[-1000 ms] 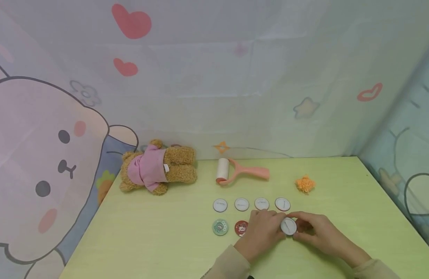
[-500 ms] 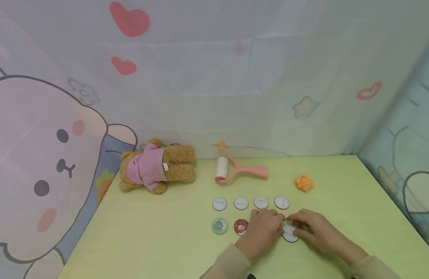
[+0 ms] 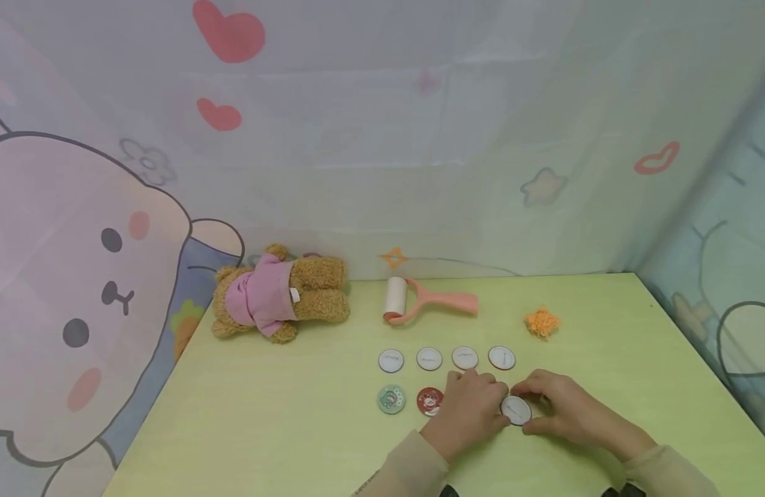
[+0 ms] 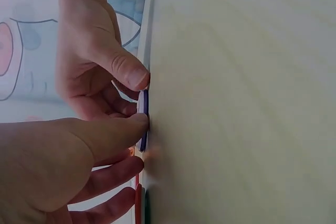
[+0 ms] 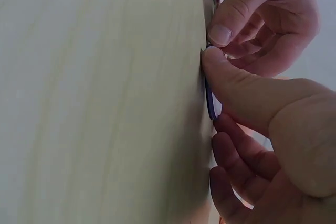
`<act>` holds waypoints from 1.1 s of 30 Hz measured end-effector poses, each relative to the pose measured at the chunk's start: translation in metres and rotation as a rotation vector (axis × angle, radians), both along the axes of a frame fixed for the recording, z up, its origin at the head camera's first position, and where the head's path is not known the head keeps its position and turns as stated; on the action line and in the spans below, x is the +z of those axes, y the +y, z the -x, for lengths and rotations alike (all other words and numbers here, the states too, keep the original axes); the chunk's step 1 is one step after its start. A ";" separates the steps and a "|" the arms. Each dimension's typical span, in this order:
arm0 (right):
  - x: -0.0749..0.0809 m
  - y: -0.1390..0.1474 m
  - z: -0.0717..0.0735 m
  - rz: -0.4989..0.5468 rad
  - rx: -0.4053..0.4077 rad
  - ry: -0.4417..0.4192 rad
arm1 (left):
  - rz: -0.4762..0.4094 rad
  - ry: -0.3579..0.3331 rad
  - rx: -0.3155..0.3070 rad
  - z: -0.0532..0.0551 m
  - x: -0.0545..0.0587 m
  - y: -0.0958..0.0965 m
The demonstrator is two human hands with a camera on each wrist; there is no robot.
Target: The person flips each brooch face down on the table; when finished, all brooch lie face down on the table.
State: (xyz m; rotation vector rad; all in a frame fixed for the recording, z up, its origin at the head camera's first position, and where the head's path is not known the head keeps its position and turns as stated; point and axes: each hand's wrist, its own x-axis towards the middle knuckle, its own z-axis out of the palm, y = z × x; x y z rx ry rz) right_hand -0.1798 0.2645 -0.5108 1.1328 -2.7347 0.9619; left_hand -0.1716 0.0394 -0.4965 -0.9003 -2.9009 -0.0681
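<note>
A round pin badge (image 3: 516,410) lies back side up at the table's surface, its white back and pin showing in the head view. My left hand (image 3: 468,413) grips its left side, with the thumb (image 4: 137,122) at the rim in the left wrist view. From the other side my right hand (image 3: 563,408) holds it between thumb and fingers. Edge-on in the right wrist view, the badge shows a dark blue rim (image 5: 210,100). A red badge (image 3: 429,401) lies face up, partly hidden by my left hand. Left of that is a green badge (image 3: 391,400).
Behind the hands, several badges lie back side up in a row, from the leftmost badge (image 3: 391,360) to the rightmost badge (image 3: 502,357). Farther back are a teddy bear (image 3: 277,293) in a pink top, a lint roller (image 3: 444,301) and an orange fuzzy ball (image 3: 542,322).
The badge between my hands has shifted slightly toward me, then back a little. My right thumb has slid from over its face to its near right rim.
</note>
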 end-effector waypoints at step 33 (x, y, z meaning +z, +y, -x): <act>0.011 -0.015 0.006 -0.115 -0.096 0.064 | -0.310 -0.016 -0.103 0.017 0.025 -0.056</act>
